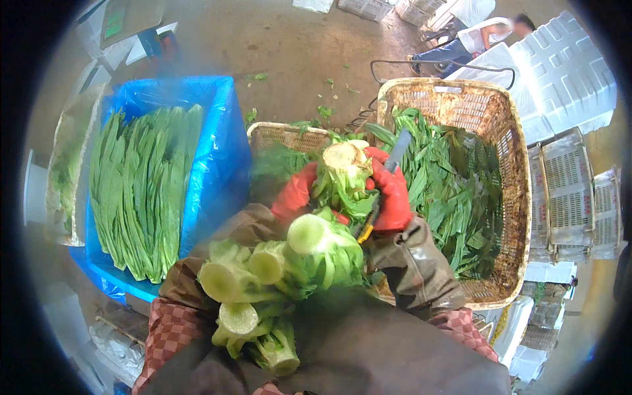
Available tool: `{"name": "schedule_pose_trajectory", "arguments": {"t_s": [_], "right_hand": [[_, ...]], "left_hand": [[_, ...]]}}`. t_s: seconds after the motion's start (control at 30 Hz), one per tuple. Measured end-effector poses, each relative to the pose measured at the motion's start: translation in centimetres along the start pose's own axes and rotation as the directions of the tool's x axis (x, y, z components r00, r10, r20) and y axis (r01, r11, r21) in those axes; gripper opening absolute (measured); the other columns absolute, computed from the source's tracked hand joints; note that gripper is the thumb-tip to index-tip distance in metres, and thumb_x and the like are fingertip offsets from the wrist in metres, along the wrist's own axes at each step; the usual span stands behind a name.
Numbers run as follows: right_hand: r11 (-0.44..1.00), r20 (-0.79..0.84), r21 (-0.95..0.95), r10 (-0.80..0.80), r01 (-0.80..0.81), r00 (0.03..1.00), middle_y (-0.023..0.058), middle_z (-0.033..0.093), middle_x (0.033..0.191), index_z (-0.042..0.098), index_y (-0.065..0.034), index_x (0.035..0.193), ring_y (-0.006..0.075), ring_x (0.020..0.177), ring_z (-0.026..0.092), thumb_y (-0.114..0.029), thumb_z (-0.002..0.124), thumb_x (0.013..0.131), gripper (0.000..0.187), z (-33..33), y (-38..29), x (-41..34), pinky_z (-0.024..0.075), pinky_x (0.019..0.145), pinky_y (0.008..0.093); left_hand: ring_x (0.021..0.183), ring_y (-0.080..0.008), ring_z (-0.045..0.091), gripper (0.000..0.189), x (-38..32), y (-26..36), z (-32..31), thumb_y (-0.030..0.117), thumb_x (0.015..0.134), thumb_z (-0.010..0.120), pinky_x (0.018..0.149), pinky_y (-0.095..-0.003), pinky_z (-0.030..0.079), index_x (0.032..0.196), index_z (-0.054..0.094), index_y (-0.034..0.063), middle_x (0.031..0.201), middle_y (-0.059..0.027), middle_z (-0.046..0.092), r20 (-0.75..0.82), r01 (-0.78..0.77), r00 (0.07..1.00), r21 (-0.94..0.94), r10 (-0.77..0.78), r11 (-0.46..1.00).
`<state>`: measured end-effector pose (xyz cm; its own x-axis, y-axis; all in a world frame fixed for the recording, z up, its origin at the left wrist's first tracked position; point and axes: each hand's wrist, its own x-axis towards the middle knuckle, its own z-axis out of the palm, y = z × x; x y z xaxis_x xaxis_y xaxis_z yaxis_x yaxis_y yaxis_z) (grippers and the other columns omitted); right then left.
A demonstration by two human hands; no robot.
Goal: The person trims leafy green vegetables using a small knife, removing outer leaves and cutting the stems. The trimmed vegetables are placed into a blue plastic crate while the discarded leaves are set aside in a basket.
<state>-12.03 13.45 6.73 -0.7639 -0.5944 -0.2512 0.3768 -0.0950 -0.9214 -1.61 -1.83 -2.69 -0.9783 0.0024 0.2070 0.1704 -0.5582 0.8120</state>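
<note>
My left hand (296, 192), in a red glove, grips a thick leafy vegetable stalk (345, 173) from its left side. The stalk's browned cut end faces up toward me. My right hand (393, 197), gloved in red too, presses against the stalk's right side and holds a knife (399, 148). The blade points up and away; the knife's black and yellow handle end shows below the palm. Just under my hands lies a stalk with a pale, freshly cut end (308, 234). More trimmed stalks (222, 281), several in all, rest against my dark apron (385, 350).
A blue-lined box (217, 158) of long green leaves (143, 197) stands at left. At right, a stained plastic basket (513, 197) holds loose leaves (434, 187); a smaller basket (286, 131) sits ahead. White foam boxes (563, 74) and a seated person (464, 47) are beyond.
</note>
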Motion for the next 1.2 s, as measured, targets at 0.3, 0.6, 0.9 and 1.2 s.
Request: {"name": "schedule_pose_trajectory", "arguments": {"t_s": [0.3,0.6,0.9,1.2], "right_hand": [[-0.125,0.45,-0.891,-0.104,0.437,0.887,0.0138,0.071,0.089,0.074,-0.0145,0.106,0.0282,0.079,0.07,-0.011,0.068,0.083,0.024,-4.2,-5.9,-0.7,0.0548,0.069,0.0396],[-0.187,0.131,-0.97,0.141,0.157,0.981,0.0172,0.068,0.077,0.075,-0.0121,0.093,0.0368,0.07,0.065,-0.028,0.069,0.076,0.024,-8.4,-4.1,4.6,0.0519,0.063,0.0469],[0.204,0.508,-0.859,0.226,0.47,0.831,0.0143,0.072,0.107,0.064,-0.0083,0.128,0.0213,0.1,0.069,-0.018,0.078,0.083,0.048,-4.4,-7.2,0.5,0.0531,0.087,0.0354],[0.455,0.328,-0.866,0.205,0.206,0.922,0.0075,0.068,0.118,0.059,-0.006,0.134,0.0186,0.106,0.063,-0.01,0.082,0.077,0.062,0.8,-6.5,-1.0,0.0494,0.094,0.0332]], "left_hand": [[0.099,-0.023,0.067,0.038,-1.4,-1.4,-0.3,0.022,0.099,0.057,0.084,-0.037,0.057,0.136,0.052,0.0152,0.118,-0.0104,0.066,0.213,0.316,0.948,-0.717,-0.236,0.622],[0.108,-0.0215,0.065,0.041,-0.8,-2.1,1.5,0.023,0.102,0.053,0.091,-0.0375,0.055,0.14,0.048,0.0108,0.125,-0.0096,0.063,0.116,0.302,0.953,-0.269,-0.281,0.914],[0.114,-0.0354,0.061,0.058,-3.7,-2.7,-1.0,0.043,0.099,0.053,0.097,-0.0531,0.05,0.147,0.042,0.0121,0.136,-0.0184,0.056,-0.089,0.322,0.909,-0.473,-0.407,0.821],[0.112,-0.0289,0.063,0.052,-6.5,-1.0,-2.0,0.036,0.098,0.059,0.097,-0.0481,0.051,0.141,0.048,0.011,0.129,-0.0137,0.061,-0.186,0.05,0.981,-0.028,-0.055,0.998]]}}
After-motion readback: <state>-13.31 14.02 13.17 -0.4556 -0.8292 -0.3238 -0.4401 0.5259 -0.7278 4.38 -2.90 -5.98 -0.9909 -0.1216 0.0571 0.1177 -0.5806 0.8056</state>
